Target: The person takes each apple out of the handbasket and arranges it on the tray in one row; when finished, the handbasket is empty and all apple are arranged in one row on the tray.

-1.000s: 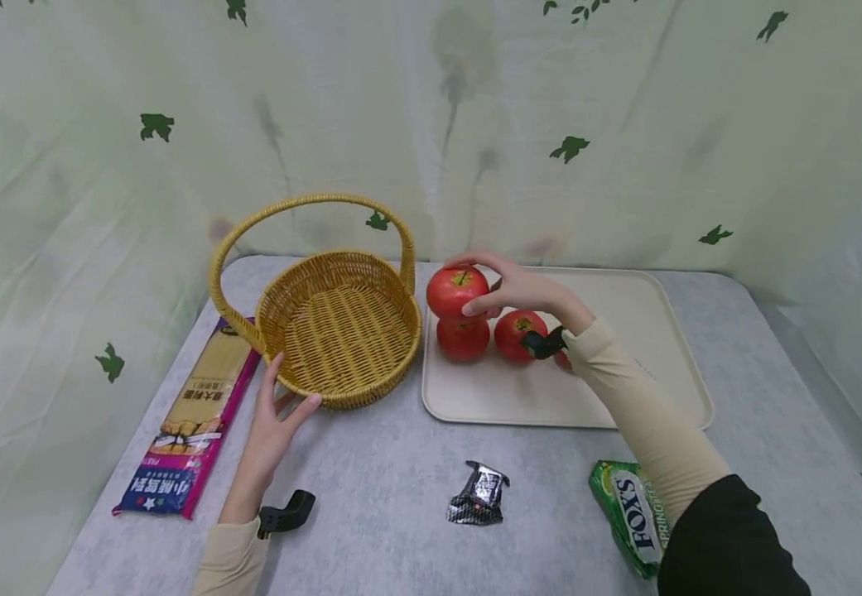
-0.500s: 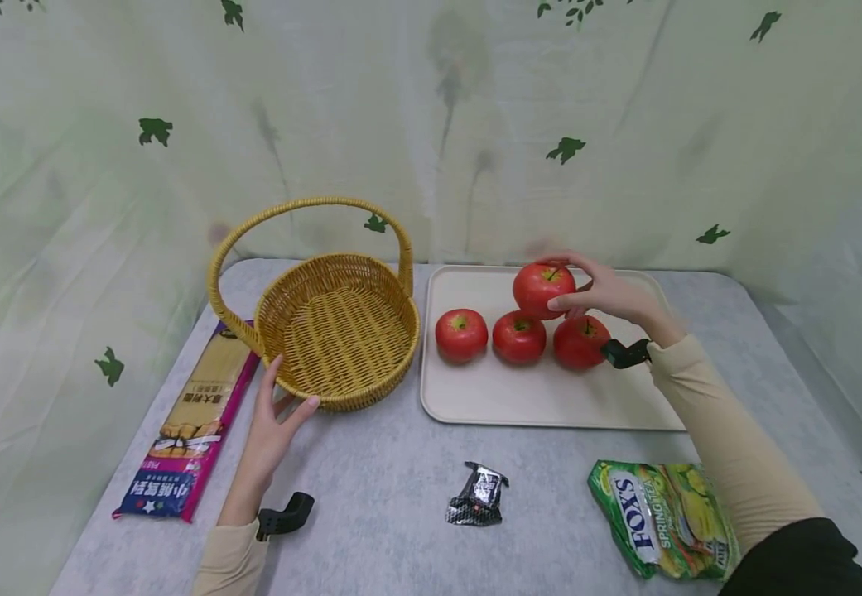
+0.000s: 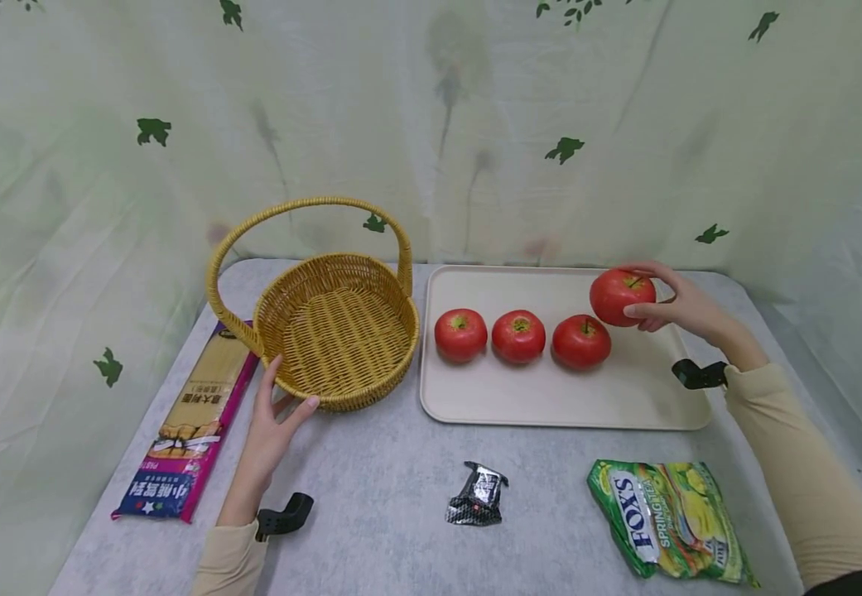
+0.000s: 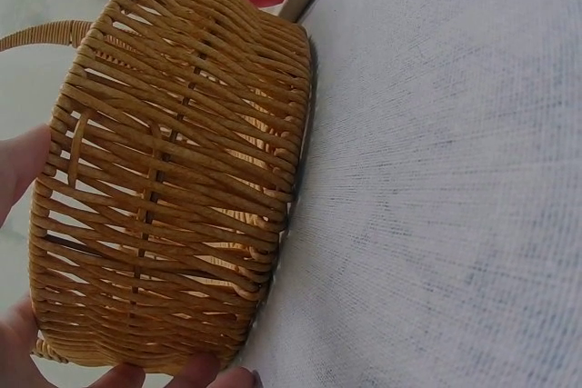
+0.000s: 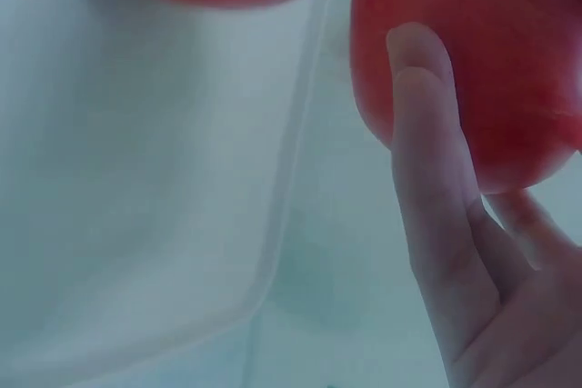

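Observation:
My right hand [image 3: 687,308] holds a red apple [image 3: 621,297] above the right end of a cream tray [image 3: 520,406], thumb and fingers around its sides. In the right wrist view that apple [image 5: 473,61] fills the upper right, the fingers [image 5: 432,161] lying along it. Three more red apples [image 3: 518,337] stand in a row on the tray. My left hand [image 3: 270,434] grips the near left rim of a wicker basket [image 3: 337,343] with a tall arched handle. In the left wrist view the basket wall [image 4: 173,170] shows, with fingertips at its edge and underside.
A pink-edged pasta pack [image 3: 188,422] lies left of the basket. Near the table's front are a small black-and-silver wrapped packet [image 3: 479,494] and a green Fox's candy bag [image 3: 669,521]. A pale patterned curtain [image 3: 431,124] hangs behind the table.
My right hand has carried the apple rightward, from beside the basket across the row to the tray's right end. My left hand and the basket stay put.

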